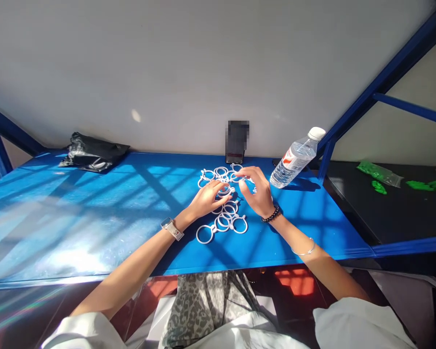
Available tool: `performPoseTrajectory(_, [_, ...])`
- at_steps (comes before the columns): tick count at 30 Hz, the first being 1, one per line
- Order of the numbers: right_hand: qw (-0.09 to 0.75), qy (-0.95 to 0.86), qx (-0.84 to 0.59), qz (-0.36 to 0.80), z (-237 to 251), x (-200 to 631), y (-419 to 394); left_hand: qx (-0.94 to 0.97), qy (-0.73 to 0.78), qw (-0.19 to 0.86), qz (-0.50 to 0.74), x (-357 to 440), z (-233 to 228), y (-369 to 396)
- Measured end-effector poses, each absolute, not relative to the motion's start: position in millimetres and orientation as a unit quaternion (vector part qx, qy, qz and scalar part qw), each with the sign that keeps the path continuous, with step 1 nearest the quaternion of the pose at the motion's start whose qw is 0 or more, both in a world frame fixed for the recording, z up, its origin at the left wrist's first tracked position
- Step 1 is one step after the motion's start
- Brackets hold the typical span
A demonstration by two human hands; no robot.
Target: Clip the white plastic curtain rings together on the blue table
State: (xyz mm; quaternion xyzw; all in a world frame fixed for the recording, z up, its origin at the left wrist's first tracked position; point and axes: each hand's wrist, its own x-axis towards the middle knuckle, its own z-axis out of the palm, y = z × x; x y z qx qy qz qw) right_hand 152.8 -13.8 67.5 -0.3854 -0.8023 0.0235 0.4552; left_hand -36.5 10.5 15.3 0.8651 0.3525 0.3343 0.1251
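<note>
White plastic rings with small eyelets, like curtain rings (205, 234), lie in a loose, overlapping cluster on the blue table. My left hand (211, 198) is over the left side of the cluster, its thumb and fingers apart and curved above the rings. Across from it, my right hand (258, 192) arches over the right side, with a gap between thumb and index finger. No ring shows clearly in either hand. Both hands partly cover the rings beneath them. More rings (221, 172) lie just beyond my fingertips.
A dark phone (234, 141) stands upright against the wall behind the rings. To the right is a water bottle (294, 157) with a white cap. A black plastic bag (94, 152) lies at the back left of the blue table (94, 218). Green items (380, 173) rest on a dark surface at right.
</note>
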Motion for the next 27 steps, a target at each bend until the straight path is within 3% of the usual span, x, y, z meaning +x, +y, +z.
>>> performPoseTrajectory(8, [0.368,-0.818,-0.433,0.085,25,155,-5,0.855,0.337,0.153,0.362,-35,10,11])
performPoseTrajectory(27, [0.356,-0.817,-0.446,0.084,14,161,-3,0.865,0.342,0.144,0.339,-36,14,9])
